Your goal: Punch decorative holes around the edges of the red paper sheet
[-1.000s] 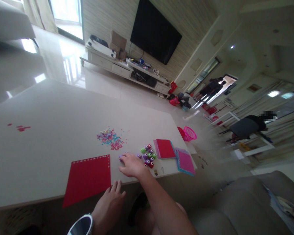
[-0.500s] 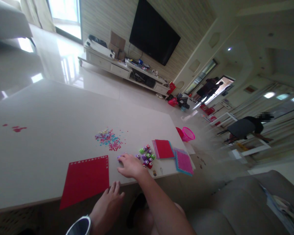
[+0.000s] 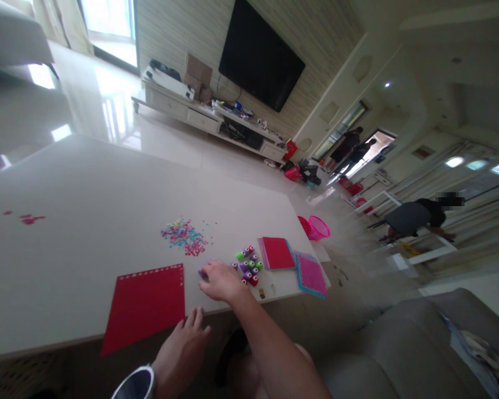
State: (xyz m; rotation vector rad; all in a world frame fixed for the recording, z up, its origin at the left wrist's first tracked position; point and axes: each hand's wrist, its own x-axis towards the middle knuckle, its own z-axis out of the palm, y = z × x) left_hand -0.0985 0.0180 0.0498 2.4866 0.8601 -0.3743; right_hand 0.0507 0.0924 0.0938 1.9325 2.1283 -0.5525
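My right hand (image 3: 221, 280) rests on the white table (image 3: 87, 221) with its fingers curled over a small purple punch (image 3: 202, 271). To its right lies a cluster of several small coloured punches (image 3: 249, 263). My left hand (image 3: 182, 350) hangs just below the table's near edge, fingers stretched out, its fingertips by the corner of a red sheet (image 3: 145, 303) with holes punched along its top edge. A watch sits on that wrist. A heap of coloured confetti (image 3: 185, 235) lies beyond the right hand.
A red pad (image 3: 278, 252) and a pink pad (image 3: 311, 274) lie near the table's right end. A pink basket (image 3: 318, 227) stands on the floor beyond. A person (image 3: 416, 216) bends over at the right. A grey sofa (image 3: 419, 343) is lower right.
My right hand has slid slightly left along the table with the purple punch under its fingers. The left hand stays put. The person at the right has bent lower.
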